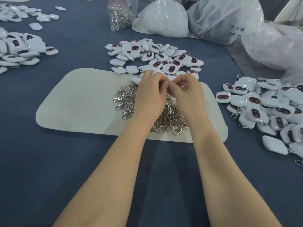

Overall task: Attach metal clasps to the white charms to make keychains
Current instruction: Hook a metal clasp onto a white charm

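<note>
Your fingers (164,86) are curled in tight on both sides, their tips meeting above the far edge of the mat. Your left hand (150,95) grips a white charm (156,72); only a smooth, glossy, rounded edge of it shows past your knuckles. Your right hand (188,93) pinches a small metal clasp (170,81) between thumb and forefinger, a glint of its shiny ring showing right where your two hands touch. Whether the ring is through the charm cannot be told.

Under your wrists lies the clasp pile (126,100), a tangled heap of bright silvery hooks and rings. It rests on a pale felt mat (73,104), matte and soft-looking, with rounded corners, laid on a dark blue cloth (65,169).

Just beyond the mat is the loose charm heap (155,56): pillow-like rounded squares with a shiny white shell, many showing a dark oval face rimmed in red. To your right, the keychain heap (262,104) holds the same charms with metal clasps hanging from them. More charms lie in the left piles (18,48).

At the far edge stands a clear bag of clasps (120,17), beside crinkled, translucent plastic sacks (224,18).
</note>
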`<state>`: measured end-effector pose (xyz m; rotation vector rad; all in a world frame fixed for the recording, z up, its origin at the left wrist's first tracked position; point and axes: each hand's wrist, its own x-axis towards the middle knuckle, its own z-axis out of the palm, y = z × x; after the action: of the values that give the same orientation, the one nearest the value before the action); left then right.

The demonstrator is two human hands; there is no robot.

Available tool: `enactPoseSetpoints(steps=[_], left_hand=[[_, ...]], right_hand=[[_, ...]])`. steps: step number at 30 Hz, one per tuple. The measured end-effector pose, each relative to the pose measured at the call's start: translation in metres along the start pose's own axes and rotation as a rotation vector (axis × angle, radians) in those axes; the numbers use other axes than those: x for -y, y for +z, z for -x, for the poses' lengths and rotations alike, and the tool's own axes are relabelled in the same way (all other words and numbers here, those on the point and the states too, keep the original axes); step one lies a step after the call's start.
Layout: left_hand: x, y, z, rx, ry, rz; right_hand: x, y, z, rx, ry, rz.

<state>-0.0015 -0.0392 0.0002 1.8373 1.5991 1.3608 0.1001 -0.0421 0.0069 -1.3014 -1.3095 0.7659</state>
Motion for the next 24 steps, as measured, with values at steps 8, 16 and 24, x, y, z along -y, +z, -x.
enactPoseSetpoints(steps=[8,16,24], left_hand=[[-0.0003,-0.0008,0.0007,0.014,0.028,-0.048],[-0.0006,-0.0018,0.002,0.023,0.025,-0.078],[-0.0048,-0.0006,0.0059,-0.031,0.029,-0.068]], right_hand=[[-0.0034,0.0,0.0016,0.02,-0.186,0.225],[-0.0033,0.0018,0.0034,0.055,-0.237,0.259],[-0.0045,0.0062,0.0014,0.025,-0.085,0.099]])
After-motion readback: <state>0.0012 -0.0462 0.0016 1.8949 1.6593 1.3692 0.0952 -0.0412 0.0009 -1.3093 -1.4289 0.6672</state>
